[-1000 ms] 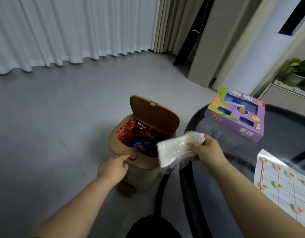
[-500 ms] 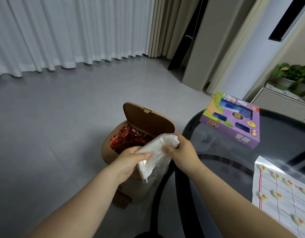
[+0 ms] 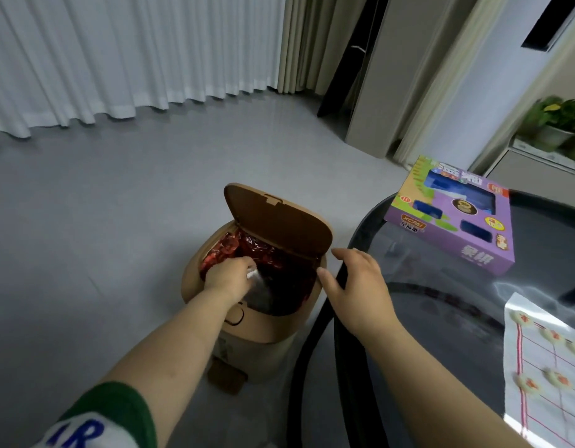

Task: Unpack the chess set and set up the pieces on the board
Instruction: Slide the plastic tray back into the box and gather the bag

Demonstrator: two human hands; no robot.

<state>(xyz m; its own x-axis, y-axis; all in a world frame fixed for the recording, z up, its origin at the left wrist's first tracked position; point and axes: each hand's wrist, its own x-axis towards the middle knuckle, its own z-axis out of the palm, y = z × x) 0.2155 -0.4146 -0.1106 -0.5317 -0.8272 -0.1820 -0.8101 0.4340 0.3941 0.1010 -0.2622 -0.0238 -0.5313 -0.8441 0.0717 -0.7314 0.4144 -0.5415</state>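
My left hand reaches down into the brown bin and grips a clear plastic bag, pushing it among red wrappers. The bin's lid stands open behind it. My right hand hovers open with spread fingers over the edge of the dark glass table, holding nothing. On the table lies the purple chess box at the back. At the right edge a white paper board with red lines carries several round pale pieces.
The bin stands on grey floor just left of the round table's black rim. White curtains hang along the back. A potted plant sits on a cabinet at the far right.
The bag passed from both hands to my left hand alone, which pushed it down into the bin. My right hand let go and drew back open over the table edge.
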